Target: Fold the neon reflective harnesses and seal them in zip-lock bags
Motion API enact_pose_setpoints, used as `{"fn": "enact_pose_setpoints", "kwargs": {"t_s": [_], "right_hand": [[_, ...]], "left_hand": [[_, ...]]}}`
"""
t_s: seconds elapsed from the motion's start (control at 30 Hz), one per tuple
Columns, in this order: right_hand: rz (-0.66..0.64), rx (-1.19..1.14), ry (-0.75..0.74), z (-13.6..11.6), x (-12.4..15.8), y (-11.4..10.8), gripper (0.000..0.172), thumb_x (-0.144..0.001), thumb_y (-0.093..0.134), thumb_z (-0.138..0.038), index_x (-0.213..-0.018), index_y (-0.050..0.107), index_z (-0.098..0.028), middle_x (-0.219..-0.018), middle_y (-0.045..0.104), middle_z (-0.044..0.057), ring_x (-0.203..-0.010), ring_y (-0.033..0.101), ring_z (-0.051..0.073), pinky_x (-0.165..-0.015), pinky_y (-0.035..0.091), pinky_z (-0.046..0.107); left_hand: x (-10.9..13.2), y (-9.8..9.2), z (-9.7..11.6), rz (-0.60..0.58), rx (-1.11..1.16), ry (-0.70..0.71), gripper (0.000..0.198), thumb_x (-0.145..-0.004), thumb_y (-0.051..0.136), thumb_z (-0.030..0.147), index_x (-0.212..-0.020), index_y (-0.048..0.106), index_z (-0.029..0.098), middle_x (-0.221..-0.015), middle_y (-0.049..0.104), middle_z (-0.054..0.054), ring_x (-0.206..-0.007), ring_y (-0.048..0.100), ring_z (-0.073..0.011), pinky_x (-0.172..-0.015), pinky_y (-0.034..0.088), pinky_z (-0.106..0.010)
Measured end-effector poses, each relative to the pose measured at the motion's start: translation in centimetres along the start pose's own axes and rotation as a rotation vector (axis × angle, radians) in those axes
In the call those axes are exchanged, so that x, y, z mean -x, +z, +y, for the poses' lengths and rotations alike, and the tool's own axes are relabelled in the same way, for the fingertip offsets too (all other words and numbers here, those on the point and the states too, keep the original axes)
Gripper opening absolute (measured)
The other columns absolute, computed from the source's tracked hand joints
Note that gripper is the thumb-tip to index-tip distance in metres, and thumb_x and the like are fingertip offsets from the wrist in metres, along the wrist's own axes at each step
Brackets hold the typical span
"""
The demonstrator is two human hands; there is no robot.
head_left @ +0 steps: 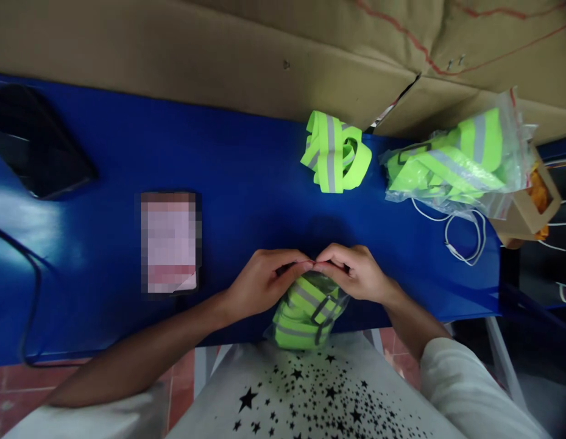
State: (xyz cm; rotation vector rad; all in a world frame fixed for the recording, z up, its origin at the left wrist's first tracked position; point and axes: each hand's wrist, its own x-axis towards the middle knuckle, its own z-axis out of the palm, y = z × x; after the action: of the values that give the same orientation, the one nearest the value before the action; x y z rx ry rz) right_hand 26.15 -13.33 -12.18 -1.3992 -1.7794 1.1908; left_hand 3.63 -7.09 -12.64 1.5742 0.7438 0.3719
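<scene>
My left hand [259,281] and my right hand [353,272] meet fingertip to fingertip at the near edge of a blue table [246,177]. Both pinch the top edge of a clear plastic bag [306,310] that holds a folded neon-yellow reflective strap with grey bands and black buckles. The bag hangs partly over the table edge toward my lap. Farther back lies a loose folded reflective strap [334,152], unbagged.
At the right rear sits a bagged pile of reflective straps [451,164], with a white cable [465,235] and a small cardboard box [532,204] beside it. A phone [169,242] lies left of my hands. A dark object [33,143] occupies the far left. Cardboard [264,55] backs the table.
</scene>
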Motion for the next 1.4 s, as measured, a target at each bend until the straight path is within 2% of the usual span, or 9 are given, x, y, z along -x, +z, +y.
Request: {"fn": "enact_pose_setpoints", "kwargs": {"t_s": [0.2,0.37,0.53,0.73,0.87,1.03,1.13,1.27,1.4], "right_hand": [[0.011,-0.028,-0.019,1.1,-0.2,-0.6,0.026,-0.097,0.071,-0.037,-0.080,0.061,-0.019,-0.066,0.056,-0.004,-0.057,0.048,0.006,-0.053,0.036,0.021],[-0.062,-0.150,0.026,2.0,-0.1,-0.6,0.030,-0.095,0.071,-0.040,-0.077,0.061,-0.019,-0.057,0.049,-0.007,-0.050,0.038,0.006,-0.049,0.029,0.021],[-0.043,-0.144,0.010,2.4,-0.2,-0.8,0.036,-0.096,0.067,-0.050,-0.082,0.067,-0.016,-0.059,0.058,-0.004,-0.051,0.048,0.007,-0.049,0.034,0.020],[0.289,-0.035,0.015,3.4,-0.8,-0.9,0.043,-0.096,0.064,-0.056,-0.082,0.073,-0.016,-0.056,0.055,-0.004,-0.051,0.045,0.009,-0.051,0.034,0.023],[0.543,0.024,0.019,4.6,-1.4,-1.2,0.045,-0.096,0.064,-0.058,-0.080,0.072,-0.017,-0.058,0.055,-0.003,-0.055,0.048,0.010,-0.056,0.040,0.024],[0.770,0.037,0.077,5.9,-1.7,-1.8,0.032,-0.102,0.062,-0.045,-0.107,0.068,-0.015,-0.100,0.070,0.004,-0.085,0.067,0.014,-0.079,0.059,0.032],[0.868,0.010,0.122,6.6,-1.7,-2.3,0.034,-0.102,0.063,-0.042,-0.123,0.066,-0.015,-0.121,0.068,0.008,-0.104,0.069,0.020,-0.090,0.061,0.040],[0.929,-0.034,0.164,7.1,-2.0,-2.5,0.035,-0.102,0.063,-0.041,-0.127,0.064,-0.016,-0.126,0.066,0.010,-0.108,0.068,0.021,-0.093,0.060,0.042],[0.936,-0.030,0.198,7.2,-2.6,-2.3,0.036,-0.101,0.063,-0.041,-0.128,0.064,-0.016,-0.126,0.066,0.009,-0.108,0.068,0.022,-0.093,0.061,0.042]], "left_hand": [[-0.1,-0.9,0.0,-0.075,-0.009,0.043,0.033,-0.109,0.046,0.035,-0.108,0.075,0.019,-0.098,0.079,-0.004,-0.084,0.072,-0.0148,-0.075,0.050,-0.023],[0.0,-0.7,-0.1,-0.041,-0.083,0.078,0.036,-0.108,0.047,0.037,-0.100,0.077,0.017,-0.080,0.075,-0.002,-0.068,0.064,-0.0128,-0.065,0.046,-0.022],[-0.2,-0.8,-0.1,-0.090,0.063,0.000,0.035,-0.105,0.053,0.044,-0.117,0.075,0.020,-0.100,0.078,-0.005,-0.074,0.065,-0.0128,-0.066,0.053,-0.021],[-0.9,-0.9,-1.7,-0.010,0.103,0.008,0.042,-0.099,0.059,0.052,-0.120,0.069,0.017,-0.092,0.072,-0.005,-0.083,0.069,-0.0177,-0.059,0.059,-0.023],[-1.5,-0.8,-2.7,-0.035,0.096,0.035,0.056,-0.095,0.063,0.052,-0.139,0.057,0.018,-0.092,0.069,-0.005,-0.084,0.070,-0.0199,-0.058,0.061,-0.026],[-1.7,-0.7,-2.9,-0.039,0.080,0.061,0.069,-0.091,0.067,0.054,-0.146,0.047,0.017,-0.095,0.066,-0.006,-0.083,0.066,-0.0191,-0.058,0.061,-0.027],[-1.6,-0.7,-2.6,-0.054,0.058,0.090,0.075,-0.088,0.072,0.052,-0.150,0.042,0.020,-0.111,0.066,-0.010,-0.083,0.065,-0.0172,-0.058,0.059,-0.025],[-1.1,-0.6,-2.3,-0.086,0.019,0.139,0.100,-0.075,0.087,0.041,-0.157,0.031,0.028,-0.127,0.062,-0.012,-0.087,0.066,-0.0172,-0.059,0.056,-0.023],[-0.9,-0.5,-2.6,-0.075,-0.028,0.184,0.092,-0.077,0.086,0.038,-0.154,0.037,0.027,-0.126,0.061,-0.011,-0.088,0.064,-0.0157,-0.064,0.054,-0.023]]}}
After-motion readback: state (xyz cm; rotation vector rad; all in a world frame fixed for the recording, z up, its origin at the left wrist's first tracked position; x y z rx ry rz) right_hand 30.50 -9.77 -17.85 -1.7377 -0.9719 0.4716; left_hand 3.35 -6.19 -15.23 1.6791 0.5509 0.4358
